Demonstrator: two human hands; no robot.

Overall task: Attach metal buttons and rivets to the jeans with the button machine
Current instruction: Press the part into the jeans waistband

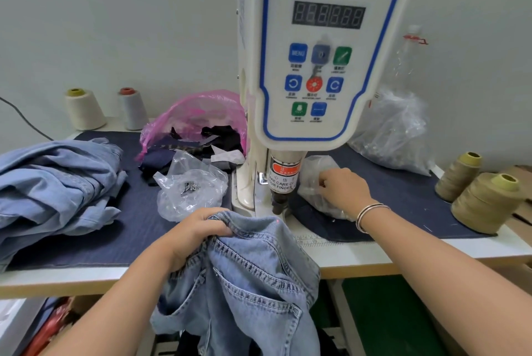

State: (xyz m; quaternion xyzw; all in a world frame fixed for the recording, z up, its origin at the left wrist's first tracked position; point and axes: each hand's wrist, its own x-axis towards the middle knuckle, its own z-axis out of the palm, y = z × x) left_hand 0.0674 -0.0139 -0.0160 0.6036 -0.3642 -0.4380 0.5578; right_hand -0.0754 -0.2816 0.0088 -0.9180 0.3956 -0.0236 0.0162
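While your left hand (198, 230) is bunching the waistband of the jeans (247, 275) at the front edge of the counter (431, 252), you are keeping the cloth parked just under the button machine (313, 67), likely so the spot to be pressed is not getting lost. Most of the jeans are hanging off the front edge. Your left fingers are curling tightly around the denim, knuckles up, forearm coming in low. Your right hand (344, 190) is reaching past the machine's head into a clear bag (315, 183) toward the counter's right side, probably fetching a button or rivet; its fingers are bending into the plastic, though what they are pinching is hidden.
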